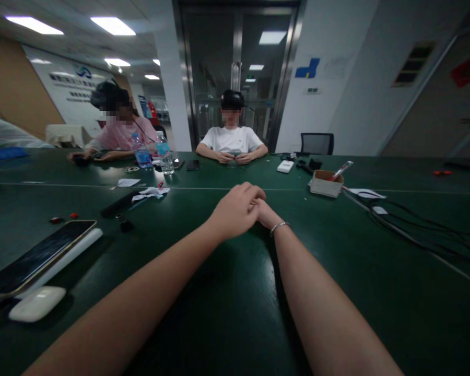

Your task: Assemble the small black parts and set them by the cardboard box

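Note:
My left hand [236, 210] lies over my right hand [263, 210] near the middle of the green table [227, 292]. The left fingers are bent and wrap over the right hand's fingers, which are mostly hidden beneath. A thin bracelet [279, 227] circles my right wrist. No object shows between the two hands. Both forearms reach in from the bottom edge.
At the left are a phone [43, 253], a white rounded case [38, 303] and scraps of tissue [151, 193]. Two bottles [164, 153] stand further back. A small box [326, 184] and cables [419, 224] are at the right. Two people sit across the table.

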`<state>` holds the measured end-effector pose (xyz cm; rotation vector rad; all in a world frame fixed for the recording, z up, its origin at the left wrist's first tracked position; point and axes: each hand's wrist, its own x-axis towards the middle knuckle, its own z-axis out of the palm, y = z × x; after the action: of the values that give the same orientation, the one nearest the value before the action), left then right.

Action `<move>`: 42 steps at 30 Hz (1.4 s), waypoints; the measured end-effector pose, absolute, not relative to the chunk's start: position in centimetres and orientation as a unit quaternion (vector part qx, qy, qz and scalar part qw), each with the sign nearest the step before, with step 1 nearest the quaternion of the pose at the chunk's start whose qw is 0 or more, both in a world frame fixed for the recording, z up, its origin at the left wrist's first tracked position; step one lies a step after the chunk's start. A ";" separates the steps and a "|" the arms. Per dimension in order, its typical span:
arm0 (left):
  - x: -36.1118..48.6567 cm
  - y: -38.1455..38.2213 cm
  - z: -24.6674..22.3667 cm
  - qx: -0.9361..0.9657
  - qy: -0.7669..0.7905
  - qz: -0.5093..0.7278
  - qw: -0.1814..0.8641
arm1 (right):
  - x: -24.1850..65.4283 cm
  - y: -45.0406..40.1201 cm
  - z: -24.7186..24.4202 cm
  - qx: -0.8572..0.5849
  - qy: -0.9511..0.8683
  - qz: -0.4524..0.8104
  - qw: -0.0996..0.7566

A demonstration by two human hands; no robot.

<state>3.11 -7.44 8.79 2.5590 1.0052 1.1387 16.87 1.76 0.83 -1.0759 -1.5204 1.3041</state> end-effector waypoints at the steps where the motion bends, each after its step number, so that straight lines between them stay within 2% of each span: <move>1: 2.8 -5.2 7.9 0.832 0.386 0.391 0.078 | 16.9 1.8 0.7 -0.421 -0.598 0.533 0.426; 3: 2.3 -1.4 6.0 0.771 0.474 0.413 0.103 | 16.9 1.8 0.6 -0.409 -0.578 0.559 0.432; 5: 2.0 1.2 3.8 0.707 0.519 0.442 0.189 | 16.9 1.9 0.6 -0.408 -0.565 0.570 0.435; 7: 1.8 2.4 1.6 0.660 0.514 0.467 0.286 | 16.8 2.1 0.6 -0.420 -0.566 0.560 0.436; 10: 1.5 2.5 -0.6 0.652 0.479 0.478 0.342 | 16.2 2.4 0.5 -0.450 -0.587 0.511 0.438; 17: 0.0 2.2 -0.6 0.611 0.464 0.520 0.377 | 14.3 2.0 0.7 -0.454 -0.668 0.381 0.450; 27: -0.5 2.2 0.2 0.525 0.437 0.529 0.504 | 15.3 2.0 0.5 -0.411 -0.567 0.522 0.487; 42: -0.6 2.1 -0.1 0.554 0.422 0.519 0.496 | 15.7 2.6 0.0 -0.430 -0.580 0.494 0.485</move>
<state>-0.58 2.14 -0.12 1.3408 1.0227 1.2562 15.66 2.56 0.04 -1.0460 -1.4112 1.2015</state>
